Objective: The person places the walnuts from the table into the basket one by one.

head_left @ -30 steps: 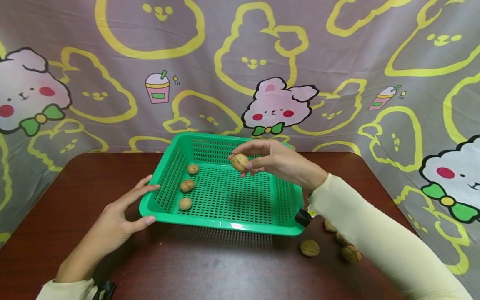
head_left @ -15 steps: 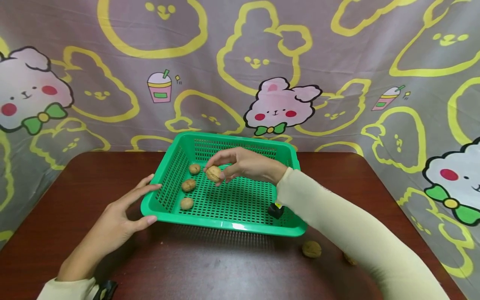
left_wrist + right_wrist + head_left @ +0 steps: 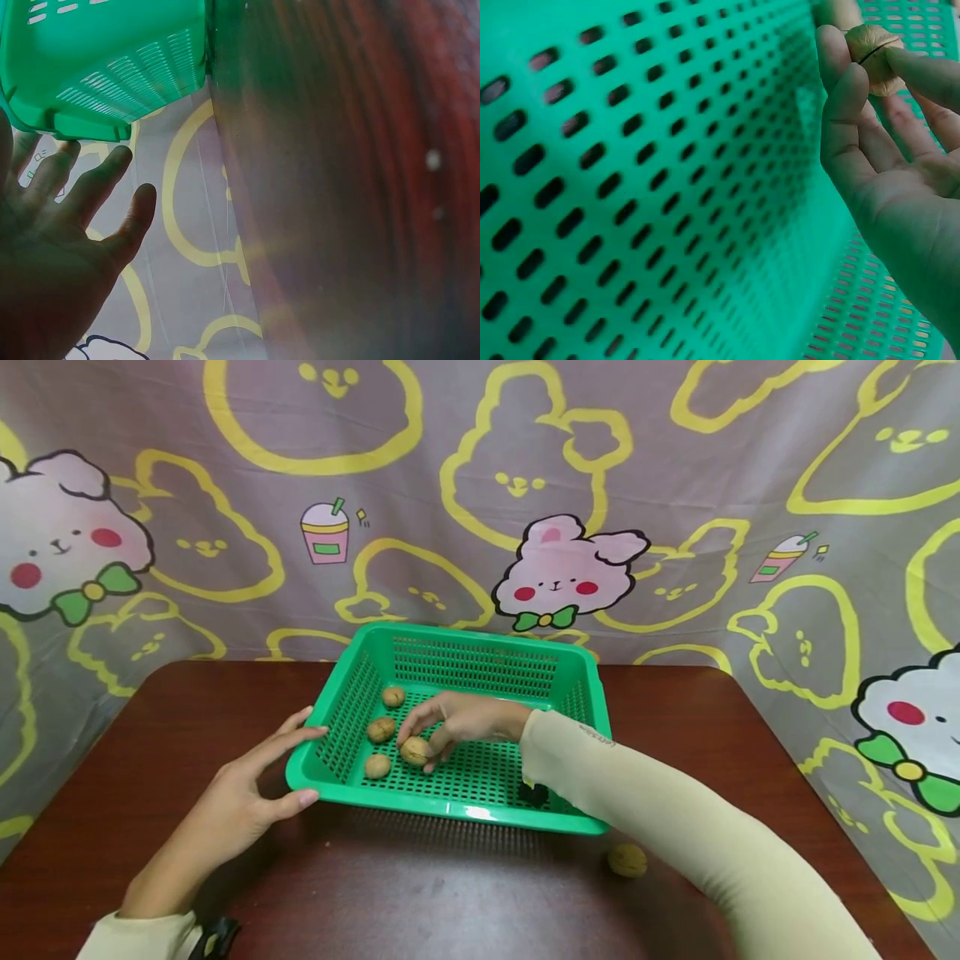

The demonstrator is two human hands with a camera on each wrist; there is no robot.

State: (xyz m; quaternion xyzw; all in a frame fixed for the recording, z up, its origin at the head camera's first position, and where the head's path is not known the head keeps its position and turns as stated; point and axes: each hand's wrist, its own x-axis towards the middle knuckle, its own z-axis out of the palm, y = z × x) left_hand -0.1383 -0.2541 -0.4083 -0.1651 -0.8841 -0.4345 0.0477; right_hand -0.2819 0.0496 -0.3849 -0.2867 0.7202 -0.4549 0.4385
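In the head view my right hand [image 3: 471,718] pinches a walnut [image 3: 415,752] between thumb and fingertips, low inside a green plastic basket [image 3: 341,794]. Three other walnuts lie in a row along the basket's left side: a far one [image 3: 393,697], a middle one [image 3: 381,729] and a near one [image 3: 377,767]. The right wrist view shows the seam of the pinched walnut [image 3: 874,56] facing the camera. My left hand [image 3: 238,789] rests against the basket's left front corner, fingertips and thumb at the rim. Its fingers [image 3: 97,184] are spread and fairly straight.
Outside the basket's front right corner, one walnut [image 3: 627,860] lies on the dark brown table [image 3: 420,893], beside my right sleeve [image 3: 675,827]. A patterned cloth [image 3: 420,485] hangs behind the table. A black wrist strap [image 3: 213,938] shows by the left cuff.
My right hand has carried its walnut left and down into the basket, close to the row. The right sleeve now covers the other table walnuts. My left hand stays at the rim.
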